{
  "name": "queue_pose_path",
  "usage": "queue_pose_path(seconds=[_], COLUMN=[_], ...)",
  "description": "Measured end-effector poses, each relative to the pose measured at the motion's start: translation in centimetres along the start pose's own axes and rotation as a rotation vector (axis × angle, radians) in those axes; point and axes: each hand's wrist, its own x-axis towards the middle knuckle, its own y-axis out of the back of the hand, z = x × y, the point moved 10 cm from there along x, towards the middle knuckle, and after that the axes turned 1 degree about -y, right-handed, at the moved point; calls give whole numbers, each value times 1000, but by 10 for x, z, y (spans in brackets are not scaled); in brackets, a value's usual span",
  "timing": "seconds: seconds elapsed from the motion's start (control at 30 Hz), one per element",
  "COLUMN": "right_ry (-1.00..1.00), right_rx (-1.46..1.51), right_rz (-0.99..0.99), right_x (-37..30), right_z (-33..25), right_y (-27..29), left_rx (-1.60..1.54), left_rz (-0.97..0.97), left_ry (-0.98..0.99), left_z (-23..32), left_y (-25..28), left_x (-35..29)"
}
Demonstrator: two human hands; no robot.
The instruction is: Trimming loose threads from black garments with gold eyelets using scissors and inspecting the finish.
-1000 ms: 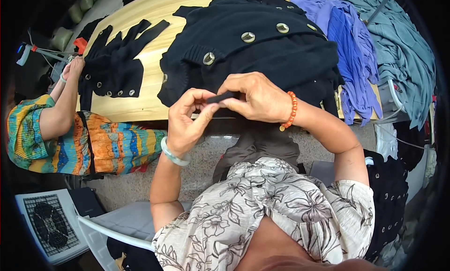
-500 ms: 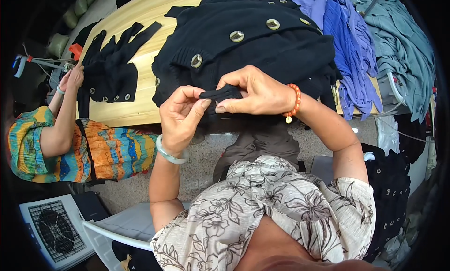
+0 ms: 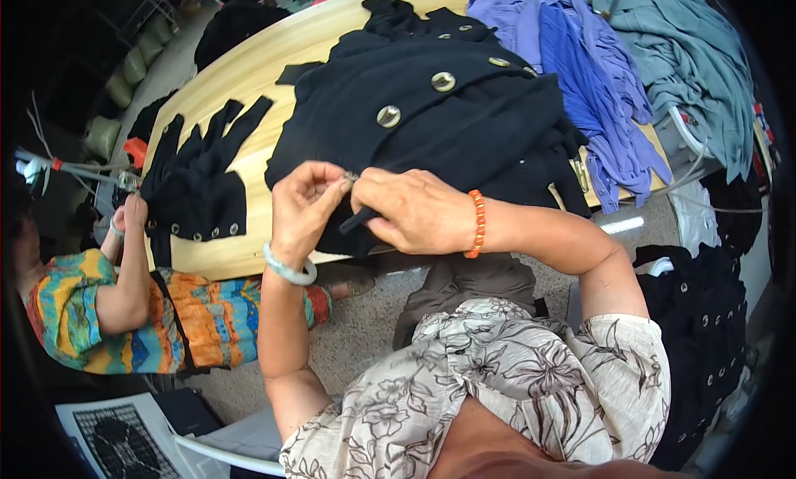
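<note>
A black knit cardigan (image 3: 390, 151) with large brown-and-pale buttons is heaped on the table in front of me. My left hand (image 3: 303, 205) is pinched, thumb against fingers, at a small greyish thing (image 3: 351, 178) too small to make out. Close beside it, my right hand (image 3: 414, 209) is closed, its knuckles near the left fingertips. From under the right fingers pokes a narrow black strip (image 3: 357, 221); whether it is folded knit or something else, I cannot tell. Both hands are over the near part of the cardigan.
Purple-blue garments (image 3: 572, 72) and a teal pile (image 3: 672, 72) lie to the right of the wooden table (image 3: 265, 230). On the left, a co-worker's hands (image 3: 128, 213) are at another black buttoned garment (image 3: 199, 184). More black buttoned clothing (image 3: 705, 330) hangs at lower right.
Earlier both hands pinched a black folded band, held stretched between them. Now the right hand has turned over, knuckles up, and the left pinches a small thing. The view has shifted.
</note>
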Motion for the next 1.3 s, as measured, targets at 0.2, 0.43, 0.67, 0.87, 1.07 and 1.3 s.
queue_pose_path(seconds=[0.2, 0.43, 0.67, 0.87, 1.07, 1.3], right_ry=[19, 92, 144, 101, 32, 4], right_rx=[-233, -434, -369, -261, -179, -193], right_rz=[149, 146, 7, -30, -145, -79], right_x=[8, 0, 2, 3, 3, 0], right_z=[-9, -10, 0, 1, 8, 16], right_y=[4, 2, -5, 0, -7, -7], left_rx=[-255, -296, -222, 307, 491, 19], left_rz=[39, 79, -31, 1, 316, 261], left_ry=[-7, -41, -72, -427, -571, -275], left_z=[-2, -2, 0, 37, 50, -2], left_y=[7, -3, -8, -13, -15, -6], left_x=[-18, -20, -26, -49, -56, -47])
